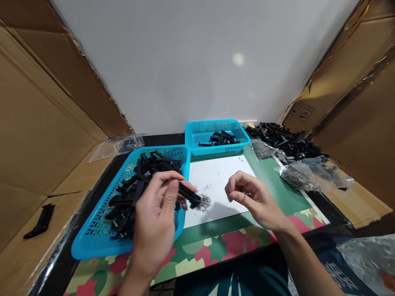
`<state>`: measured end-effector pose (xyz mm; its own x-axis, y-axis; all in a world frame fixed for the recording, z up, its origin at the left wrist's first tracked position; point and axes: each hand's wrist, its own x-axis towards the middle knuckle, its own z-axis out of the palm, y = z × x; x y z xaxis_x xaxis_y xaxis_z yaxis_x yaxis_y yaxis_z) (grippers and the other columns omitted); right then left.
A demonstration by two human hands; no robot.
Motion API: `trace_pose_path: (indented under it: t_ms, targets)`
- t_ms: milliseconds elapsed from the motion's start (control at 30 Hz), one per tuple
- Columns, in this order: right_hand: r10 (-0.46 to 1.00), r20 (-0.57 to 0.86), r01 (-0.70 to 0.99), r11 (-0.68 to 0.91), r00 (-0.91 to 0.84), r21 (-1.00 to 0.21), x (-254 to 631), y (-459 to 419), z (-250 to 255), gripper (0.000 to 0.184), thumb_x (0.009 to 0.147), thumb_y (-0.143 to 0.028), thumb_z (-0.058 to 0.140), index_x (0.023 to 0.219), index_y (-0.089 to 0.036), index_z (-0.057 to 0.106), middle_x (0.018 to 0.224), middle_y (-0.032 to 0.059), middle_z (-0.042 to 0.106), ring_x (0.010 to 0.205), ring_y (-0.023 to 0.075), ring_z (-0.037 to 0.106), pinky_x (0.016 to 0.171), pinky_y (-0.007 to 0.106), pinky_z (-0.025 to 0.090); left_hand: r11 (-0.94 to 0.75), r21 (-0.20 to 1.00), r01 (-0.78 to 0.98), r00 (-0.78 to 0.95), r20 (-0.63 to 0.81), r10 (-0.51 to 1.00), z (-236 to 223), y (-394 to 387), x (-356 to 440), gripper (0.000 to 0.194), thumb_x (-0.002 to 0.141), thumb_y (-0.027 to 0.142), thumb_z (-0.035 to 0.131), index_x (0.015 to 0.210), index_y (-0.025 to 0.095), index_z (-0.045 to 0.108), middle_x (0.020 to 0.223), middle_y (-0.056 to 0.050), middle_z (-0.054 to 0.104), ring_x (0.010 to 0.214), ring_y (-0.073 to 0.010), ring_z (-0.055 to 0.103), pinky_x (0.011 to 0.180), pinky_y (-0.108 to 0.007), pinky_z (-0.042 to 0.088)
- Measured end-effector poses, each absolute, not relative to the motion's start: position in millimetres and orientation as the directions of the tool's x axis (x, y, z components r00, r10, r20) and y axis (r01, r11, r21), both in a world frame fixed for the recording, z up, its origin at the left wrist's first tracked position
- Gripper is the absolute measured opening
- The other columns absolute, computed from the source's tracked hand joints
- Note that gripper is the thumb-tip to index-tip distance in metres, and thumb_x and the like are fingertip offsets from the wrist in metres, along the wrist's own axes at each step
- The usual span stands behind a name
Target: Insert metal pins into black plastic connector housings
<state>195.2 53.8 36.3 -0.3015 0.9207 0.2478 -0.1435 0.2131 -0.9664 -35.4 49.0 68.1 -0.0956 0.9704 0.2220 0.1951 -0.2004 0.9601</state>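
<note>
My left hand [157, 213] is closed round a long black plastic part [189, 194], whose far end points to the right. Just below that end, a small heap of tiny shiny metal pieces [204, 202] lies on a white sheet [226, 172], with a few loose ones scattered about. Over the right side of the sheet is my right hand [257, 201], thumb and forefinger pinched together. Whatever its fingertips may hold is too small to make out. Beneath and beyond my left hand, a large blue basket [92, 250] holds many similar black parts [126, 193].
A second blue basket [219, 151] with fewer black parts stands at the back against the wall. Black parts are piled [286, 139] at the back right, beside plastic bags of metal pieces [296, 179]. One black part [41, 221] lies on cardboard at left. Cardboard walls flank both sides.
</note>
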Motion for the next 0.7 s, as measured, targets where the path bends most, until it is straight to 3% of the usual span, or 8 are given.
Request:
trace_pose_path:
  t_ms: [133, 200, 333, 467, 567, 700]
  targets:
    - [0.905, 0.397, -0.131, 0.38, -0.151, -0.916, 193, 46, 32, 0.01, 0.097, -0.026, 0.077, 0.091, -0.023, 0.07, 0.084, 0.0009, 0.062, 0.078, 0.0174, 0.053, 0.069, 0.031, 0.04, 0.057, 0.998, -0.014, 0.168, -0.053, 0.984, 61, 34, -9, 0.036, 0.102, 0.057, 0.061, 0.124, 0.029, 0.052, 0.077, 0.005, 0.064, 0.047, -0.0114, 0.05, 0.036, -0.019, 0.043]
    - [0.881, 0.457, -0.124, 0.444, -0.117, -0.887, 194, 43, 30, 0.008, 0.096, -0.022, 0.078, 0.091, -0.024, 0.072, 0.086, 0.0017, 0.064, 0.081, 0.0184, 0.055, 0.069, 0.032, 0.041, 0.144, 0.988, -0.052, 0.262, -0.126, 0.957, 59, 28, 0, 0.038, 0.102, 0.058, 0.061, 0.125, 0.029, 0.052, 0.076, 0.006, 0.059, 0.048, -0.0093, 0.042, 0.035, -0.015, 0.036]
    - [0.843, 0.532, -0.115, 0.523, -0.082, -0.845, 197, 38, 28, 0.01, 0.095, -0.017, 0.078, 0.091, -0.025, 0.076, 0.086, 0.0019, 0.063, 0.084, 0.0193, 0.057, 0.071, 0.032, 0.044, 0.214, 0.971, -0.101, 0.373, -0.163, 0.913, 56, 22, 10, 0.038, 0.103, 0.059, 0.061, 0.119, 0.025, 0.057, 0.07, 0.007, 0.051, 0.055, -0.0088, 0.036, 0.043, -0.013, 0.035]
    - [0.825, 0.547, -0.047, 0.546, -0.139, -0.836, 201, 35, 32, 0.009, 0.094, -0.018, 0.081, 0.091, -0.026, 0.077, 0.086, 0.0016, 0.065, 0.084, 0.0193, 0.058, 0.075, 0.034, 0.046, 0.348, 0.916, -0.201, 0.486, -0.215, 0.847, 52, 21, 16, 0.039, 0.101, 0.06, 0.063, 0.107, 0.022, 0.06, 0.059, 0.009, 0.042, 0.048, -0.007, 0.024, 0.039, -0.015, 0.022]
    - [0.819, 0.544, -0.019, 0.55, -0.183, -0.835, 204, 34, 34, 0.009, 0.094, -0.017, 0.08, 0.091, -0.025, 0.078, 0.086, 0.0016, 0.067, 0.082, 0.0193, 0.06, 0.076, 0.035, 0.046, 0.378, 0.899, -0.22, 0.484, -0.236, 0.842, 49, 21, 16, 0.037, 0.098, 0.058, 0.069, 0.1, 0.022, 0.06, 0.057, 0.011, 0.035, 0.049, -0.0064, 0.019, 0.04, -0.015, 0.016]
    - [0.833, 0.533, -0.03, 0.535, -0.148, -0.845, 203, 31, 31, 0.011, 0.094, -0.015, 0.079, 0.093, -0.026, 0.077, 0.086, 0.0014, 0.068, 0.083, 0.0193, 0.061, 0.077, 0.036, 0.046, 0.349, 0.918, -0.189, 0.443, -0.237, 0.864, 46, 22, 16, 0.04, 0.094, 0.058, 0.075, 0.093, 0.021, 0.059, 0.062, 0.01, 0.034, 0.051, -0.0062, 0.023, 0.04, -0.016, 0.02]
